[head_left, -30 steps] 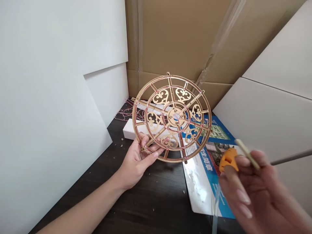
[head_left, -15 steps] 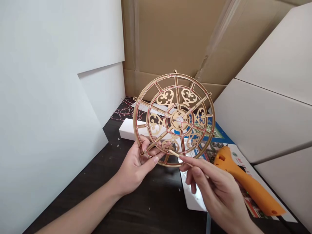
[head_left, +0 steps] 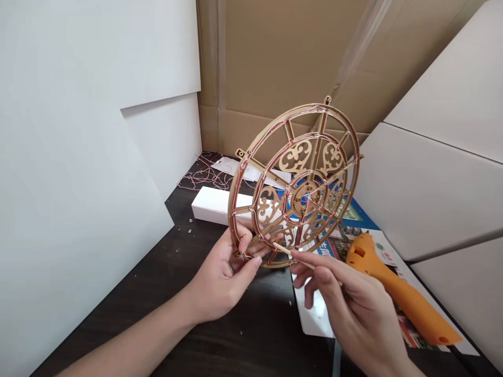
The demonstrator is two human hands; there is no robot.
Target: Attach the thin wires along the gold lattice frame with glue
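Observation:
A round gold openwork frame (head_left: 296, 152) with scroll ornaments and spokes is held up, tilted, above the dark table. Thin red and white wires run along its rings and gather at the hub. My left hand (head_left: 230, 267) is closed on its lower left rim, thumb in front and fingers partly hidden behind the frame. Between the thumb and fingers of my right hand (head_left: 346, 298) is a thin wooden stick (head_left: 283, 248). The stick's tip is at the lower part of the frame's inner ring; whether it touches cannot be told.
An orange glue gun (head_left: 401, 288) lies on printed sheets (head_left: 387, 251) at the right. A white box (head_left: 210, 204) sits behind the frame, with tangled red and white wires (head_left: 204, 175) farther back. White panels (head_left: 94, 157) and cardboard (head_left: 275, 63) enclose the table (head_left: 149, 314).
The frame has turned and tilted, its top shifting right and up, so it now looks narrower. Both hands have hardly moved and keep their holds.

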